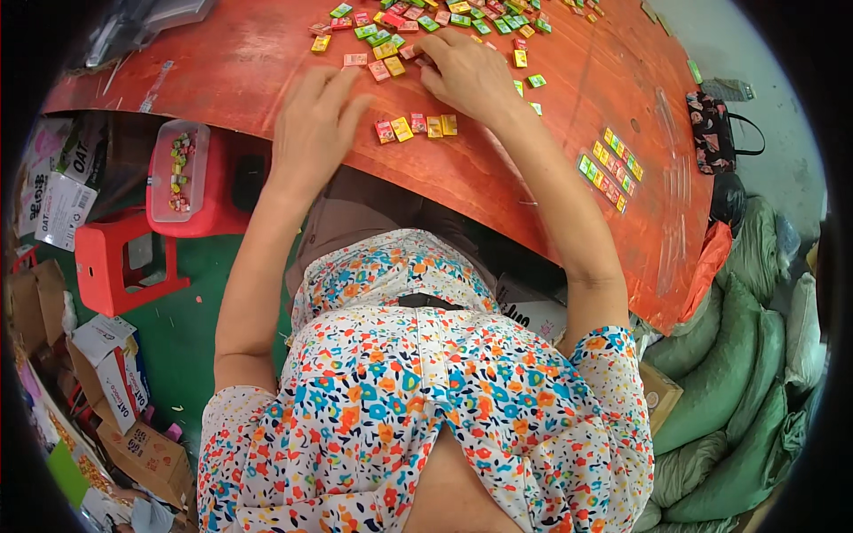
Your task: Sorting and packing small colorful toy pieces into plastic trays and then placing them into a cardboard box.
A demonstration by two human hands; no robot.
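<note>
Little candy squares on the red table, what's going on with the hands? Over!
Left hand flat, empty, beside a row of small square wrapped candies. Right hand fingering the scattered candy pile on the red wooden table. Nothing blocking.

Lighting: bright, even, diffuse daylight; soft shadows only. Glare: mild sheen on table (577,80). Focus: sharp centrally. Edges: strong fisheye bending, black vignette.

Packing workshop: cardboard boxes (107,373), stuffed green sacks (737,355).
</note>
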